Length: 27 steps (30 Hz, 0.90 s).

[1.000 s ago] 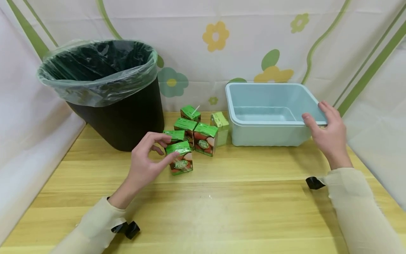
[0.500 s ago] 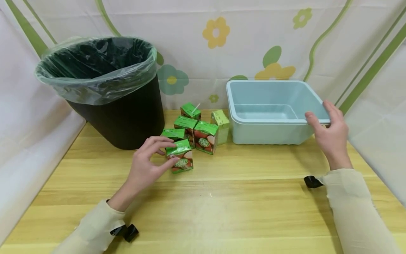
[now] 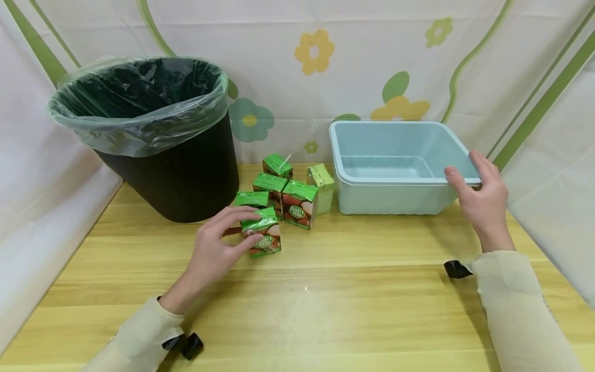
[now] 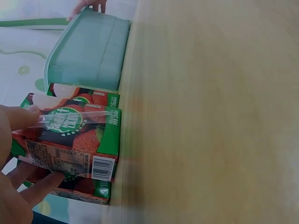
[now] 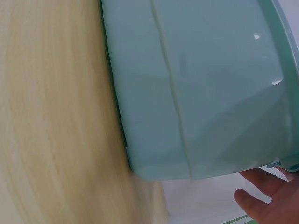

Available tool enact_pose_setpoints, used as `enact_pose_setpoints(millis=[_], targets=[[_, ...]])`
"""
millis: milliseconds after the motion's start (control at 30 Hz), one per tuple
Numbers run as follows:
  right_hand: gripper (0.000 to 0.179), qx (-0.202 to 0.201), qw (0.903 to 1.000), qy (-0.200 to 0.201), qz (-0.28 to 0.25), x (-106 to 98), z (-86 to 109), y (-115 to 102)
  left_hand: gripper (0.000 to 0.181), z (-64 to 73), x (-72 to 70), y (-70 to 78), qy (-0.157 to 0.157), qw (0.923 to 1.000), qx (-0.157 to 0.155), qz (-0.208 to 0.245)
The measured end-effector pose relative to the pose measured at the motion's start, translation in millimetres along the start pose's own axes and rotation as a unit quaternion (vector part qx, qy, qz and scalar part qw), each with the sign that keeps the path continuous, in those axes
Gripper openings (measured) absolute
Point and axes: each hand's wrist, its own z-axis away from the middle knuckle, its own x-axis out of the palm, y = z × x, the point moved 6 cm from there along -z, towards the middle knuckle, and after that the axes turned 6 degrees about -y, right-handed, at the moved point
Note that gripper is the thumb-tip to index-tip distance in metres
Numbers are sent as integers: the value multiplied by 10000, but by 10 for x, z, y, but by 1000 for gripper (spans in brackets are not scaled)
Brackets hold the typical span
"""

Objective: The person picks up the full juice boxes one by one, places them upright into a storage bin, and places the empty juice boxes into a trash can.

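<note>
My left hand (image 3: 216,248) pinches the nearest green-topped juice box (image 3: 266,243), thumb on its front face and fingers behind. In the left wrist view a clear-wrapped straw lies across that juice box (image 4: 70,126). Right behind it several more juice boxes (image 3: 297,206) are bunched, one with a white straw sticking up from its top. A paler green carton (image 3: 322,178) stands at the group's right. On the right side, my right hand (image 3: 485,206) grips the front right corner of a light blue plastic bin (image 3: 390,199), its thumb over the rim.
A black trash can (image 3: 172,181) lined with a clear bag stands at the left, close to the juice boxes. Behind everything hangs a white flowered curtain (image 3: 362,46). All of it stands on a wooden table (image 3: 325,320).
My left fingers have closed in around the nearest juice box, which stays in place. The right hand keeps its place on the bin's rim.
</note>
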Motion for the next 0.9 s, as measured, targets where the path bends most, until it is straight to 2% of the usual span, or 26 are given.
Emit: enact_pose_setpoints(millis=[267, 367, 600, 900], targets=[[78, 6, 10000, 21, -60, -6, -4, 0, 33, -12, -2, -24, -99, 9974, -560, 441], [78, -49, 9999, 70, -80, -8, -4, -8, 33, -13, 3, -26, -64, 9964, -678, 499], [76, -105, 9999, 90, -66, -11, -11, -8, 32, -46, -19, 23, 67, 9963, -722, 460], [75, -111, 9999, 120, -14, -13, -3, 3, 32, -134, -77, 192, 28, 9965, -687, 472]])
